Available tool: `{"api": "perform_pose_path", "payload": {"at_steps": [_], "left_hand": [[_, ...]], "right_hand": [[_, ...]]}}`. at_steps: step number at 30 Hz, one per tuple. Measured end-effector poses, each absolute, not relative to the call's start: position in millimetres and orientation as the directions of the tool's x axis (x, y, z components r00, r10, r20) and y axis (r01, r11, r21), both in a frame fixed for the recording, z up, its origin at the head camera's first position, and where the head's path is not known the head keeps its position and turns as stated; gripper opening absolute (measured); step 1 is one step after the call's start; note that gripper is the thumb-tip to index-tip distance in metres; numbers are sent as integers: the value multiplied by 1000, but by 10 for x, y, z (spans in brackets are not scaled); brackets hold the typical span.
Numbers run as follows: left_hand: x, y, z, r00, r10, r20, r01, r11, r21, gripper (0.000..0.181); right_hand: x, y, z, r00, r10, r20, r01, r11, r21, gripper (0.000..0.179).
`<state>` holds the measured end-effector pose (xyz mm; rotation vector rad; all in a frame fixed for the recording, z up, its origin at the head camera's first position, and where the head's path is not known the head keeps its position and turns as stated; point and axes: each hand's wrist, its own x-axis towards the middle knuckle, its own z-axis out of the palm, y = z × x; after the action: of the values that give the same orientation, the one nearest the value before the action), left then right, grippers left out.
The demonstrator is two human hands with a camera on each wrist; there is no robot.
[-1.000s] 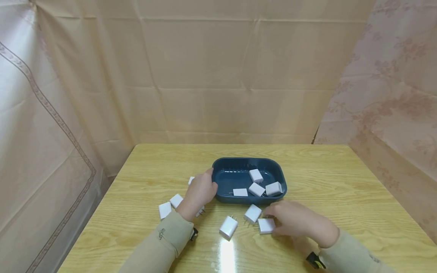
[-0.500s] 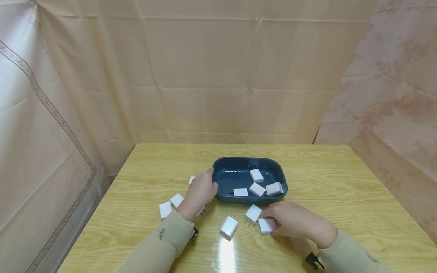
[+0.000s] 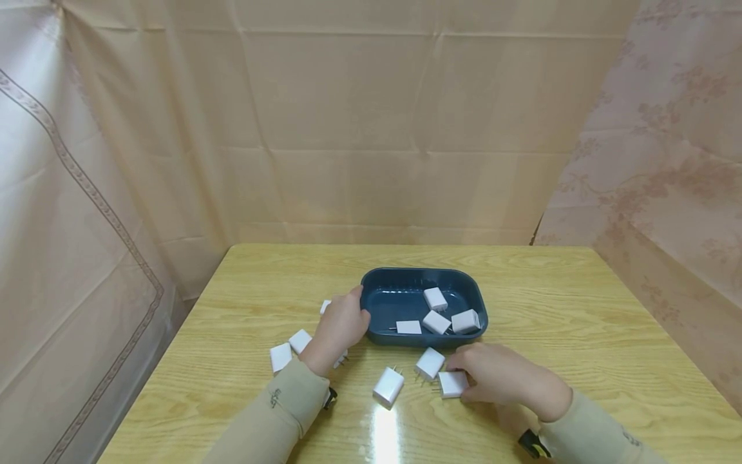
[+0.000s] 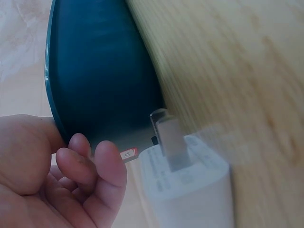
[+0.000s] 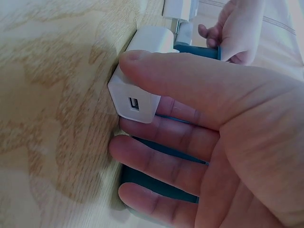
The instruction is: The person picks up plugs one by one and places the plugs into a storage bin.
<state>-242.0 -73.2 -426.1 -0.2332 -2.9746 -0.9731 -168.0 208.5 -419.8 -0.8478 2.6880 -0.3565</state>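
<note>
At the left end of a dark blue plastic bin [image 3: 371, 338], my left hand [image 3: 341, 322] grips the wall. In the left wrist view, curled fingers [image 4: 111, 164] show beside the blue wall, and the thumb tip is hidden behind it. My right hand [image 3: 493, 374] pinches a white USB wall charger [image 3: 452, 384] on the table in front of the bin. The right wrist view shows the thumb on one side of this charger [image 5: 137, 97] and the index finger on the other, its USB port facing the camera. The remaining fingers extend alongside.
Several white chargers [image 3: 437, 321] lie inside the bin. Two more, a charger [image 3: 430, 363] and another charger [image 3: 388, 386], lie between the hands on the wooden table [image 3: 551, 303]. Around the left forearm are further chargers [image 3: 281, 357], partly covered by it.
The right hand has edged slightly left and its fingers have closed onto the charger. The left hand and the bin hold their place.
</note>
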Motion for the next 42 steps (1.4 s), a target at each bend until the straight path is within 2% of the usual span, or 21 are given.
{"api": "perform_pose_path", "payload": {"at_steps": [14, 25, 42], "left_hand": [[-2412, -738, -4251, -989, 142, 52, 145, 793, 592, 55], [-2422, -745, -4256, -987, 148, 54, 152, 797, 585, 55], [-2420, -741, -4256, -987, 153, 52, 154, 796, 585, 55]], "right_hand": [[-1689, 2129, -4153, -768, -611, -191, -534, 776, -334, 33], [-1691, 2181, -4057, -772, -623, -130, -569, 767, -297, 33], [-1702, 2299, -3843, -781, -620, -70, -576, 760, -299, 33]]}}
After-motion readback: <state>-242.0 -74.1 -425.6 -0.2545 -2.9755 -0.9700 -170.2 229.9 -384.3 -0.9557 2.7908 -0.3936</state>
